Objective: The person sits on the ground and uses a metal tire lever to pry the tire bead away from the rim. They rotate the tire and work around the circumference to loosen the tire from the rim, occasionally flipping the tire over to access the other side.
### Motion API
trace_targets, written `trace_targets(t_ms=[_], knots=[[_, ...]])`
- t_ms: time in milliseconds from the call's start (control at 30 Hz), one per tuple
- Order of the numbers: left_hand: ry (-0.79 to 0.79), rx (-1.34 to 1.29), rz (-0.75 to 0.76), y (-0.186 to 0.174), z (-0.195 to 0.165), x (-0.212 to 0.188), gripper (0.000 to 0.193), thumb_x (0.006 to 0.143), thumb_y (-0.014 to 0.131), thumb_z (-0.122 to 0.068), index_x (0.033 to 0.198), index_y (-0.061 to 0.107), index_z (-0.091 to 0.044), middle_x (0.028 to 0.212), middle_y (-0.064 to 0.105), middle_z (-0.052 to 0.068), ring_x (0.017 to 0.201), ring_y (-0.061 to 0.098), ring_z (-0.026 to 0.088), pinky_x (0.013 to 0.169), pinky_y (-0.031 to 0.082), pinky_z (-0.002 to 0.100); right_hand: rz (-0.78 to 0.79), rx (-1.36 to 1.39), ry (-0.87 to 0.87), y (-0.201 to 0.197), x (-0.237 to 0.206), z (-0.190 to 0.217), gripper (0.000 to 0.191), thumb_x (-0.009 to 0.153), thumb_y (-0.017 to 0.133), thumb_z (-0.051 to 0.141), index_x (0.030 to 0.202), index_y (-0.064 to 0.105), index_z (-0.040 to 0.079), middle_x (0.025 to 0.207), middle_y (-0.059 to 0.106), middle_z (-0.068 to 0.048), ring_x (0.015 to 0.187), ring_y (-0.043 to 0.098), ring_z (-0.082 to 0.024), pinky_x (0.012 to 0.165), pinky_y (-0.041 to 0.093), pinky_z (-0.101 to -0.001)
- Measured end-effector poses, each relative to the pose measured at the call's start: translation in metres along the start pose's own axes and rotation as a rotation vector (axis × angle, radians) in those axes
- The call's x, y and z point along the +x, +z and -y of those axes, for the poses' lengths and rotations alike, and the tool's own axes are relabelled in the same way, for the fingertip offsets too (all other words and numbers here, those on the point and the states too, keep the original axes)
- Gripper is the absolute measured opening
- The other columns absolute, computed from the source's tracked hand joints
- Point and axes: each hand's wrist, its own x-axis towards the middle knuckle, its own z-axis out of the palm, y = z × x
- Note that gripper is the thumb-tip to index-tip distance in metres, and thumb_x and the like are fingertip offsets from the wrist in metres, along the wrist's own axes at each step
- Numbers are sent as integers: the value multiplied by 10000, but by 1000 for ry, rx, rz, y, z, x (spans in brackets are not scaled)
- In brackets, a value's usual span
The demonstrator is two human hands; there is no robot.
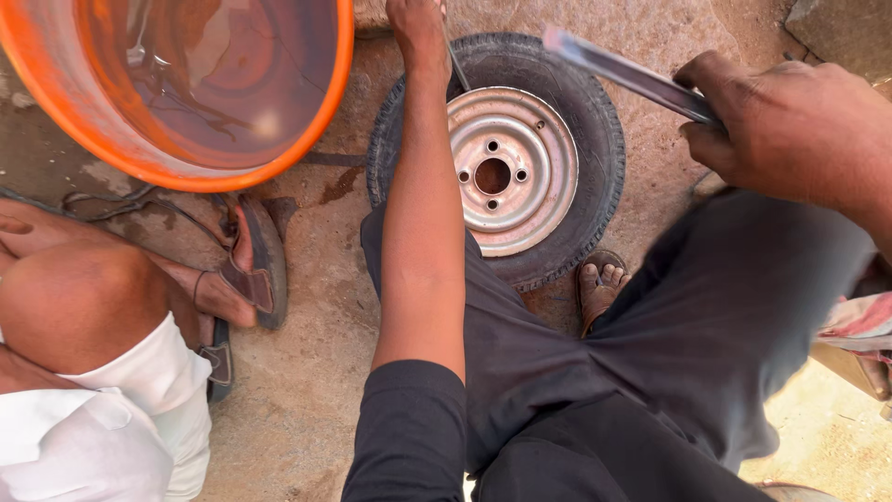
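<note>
Gripping tyre levers (632,76) over wheel (502,158)

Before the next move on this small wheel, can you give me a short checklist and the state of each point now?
1. Wheel lies flat on the ground: ok.
2. Left hand holds a thin tool at the tyre's far edge: ok.
3. That tool's tip is seated between tyre and rim: cannot tell.
4. Right hand grips the metal bar: ok.
5. Bar is on the wheel: not ok, it is raised above it.
6. Sandalled foot is away from the tyre: not ok, it is right beside it.
</note>
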Motion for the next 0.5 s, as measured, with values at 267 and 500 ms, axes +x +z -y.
trace_targets(t_ms=[267,500], knots=[[-35,68,-86,-1,-5,12,443,1075,462,-479,860,561,-104,654,426,-15,607,434,102,576,393,297,-31,334,-231,16,76,-11,504,894,620,308,1352,524,120,855,725,-227,845,707,-428,795,558,-540],[-139,291,-170,-5,0,9,474,1079,384,-521,841,514,-132,678,444,-17,623,446,122,595,417,299,232,287,-264,-1,153,-20,557,953,571,335,1497,489,251,942,779,-145,916,756,-325,912,584,-470]])
